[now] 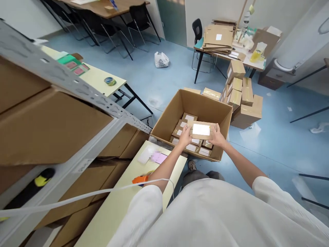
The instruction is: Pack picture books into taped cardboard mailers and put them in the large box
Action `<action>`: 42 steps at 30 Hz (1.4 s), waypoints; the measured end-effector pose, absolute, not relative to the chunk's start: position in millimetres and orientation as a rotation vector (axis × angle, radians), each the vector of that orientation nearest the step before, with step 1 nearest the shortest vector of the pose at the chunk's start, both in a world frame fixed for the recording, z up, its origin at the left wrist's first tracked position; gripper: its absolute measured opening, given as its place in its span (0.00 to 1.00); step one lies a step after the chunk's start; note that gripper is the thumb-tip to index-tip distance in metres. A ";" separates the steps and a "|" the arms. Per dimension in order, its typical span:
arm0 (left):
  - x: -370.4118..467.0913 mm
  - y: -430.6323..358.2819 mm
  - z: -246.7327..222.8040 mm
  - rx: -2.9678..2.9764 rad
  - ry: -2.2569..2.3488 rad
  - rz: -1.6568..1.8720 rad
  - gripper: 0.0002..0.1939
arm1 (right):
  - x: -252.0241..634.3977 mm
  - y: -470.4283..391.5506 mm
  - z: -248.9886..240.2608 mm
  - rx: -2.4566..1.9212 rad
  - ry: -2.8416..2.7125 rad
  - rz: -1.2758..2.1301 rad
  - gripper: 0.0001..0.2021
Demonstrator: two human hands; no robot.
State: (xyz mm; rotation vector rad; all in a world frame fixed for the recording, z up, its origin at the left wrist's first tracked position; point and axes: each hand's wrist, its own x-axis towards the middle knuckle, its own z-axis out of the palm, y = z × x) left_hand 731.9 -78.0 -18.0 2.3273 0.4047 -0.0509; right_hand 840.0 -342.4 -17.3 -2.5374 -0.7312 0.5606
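Note:
Between my two hands I hold a small cardboard box (191, 133) with a white label on its face, above a large open carton (166, 113). My left hand (185, 137) grips the box's left end, and my right hand (218, 136) is closed round its right end. Inside the carton lie several small labelled boxes (190, 117) across the bottom, some taped with clear yellowish tape. The held box hides part of them.
Left of the carton stands a pale narrow table (123, 199) with an orange tool (140, 179). A metal shelf (84, 89) with cartons rises at far left. Stacked boxes (246, 109) stand beyond the carton at right. A white cable (102, 192) crosses near my left arm.

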 end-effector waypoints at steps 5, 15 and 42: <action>752.2 -52.2 -44.9 2.345 0.380 -0.269 0.41 | 840.7 -322.8 -52.1 -2.558 -0.615 0.773 0.72; 776.3 -36.8 -108.4 2.303 0.460 -0.503 0.39 | 876.5 -307.3 -116.3 -2.471 -0.538 1.073 0.77; 993.8 -36.0 -338.1 2.018 0.528 -0.004 0.33 | 1097.5 -267.2 -288.7 -2.802 -0.406 0.917 0.64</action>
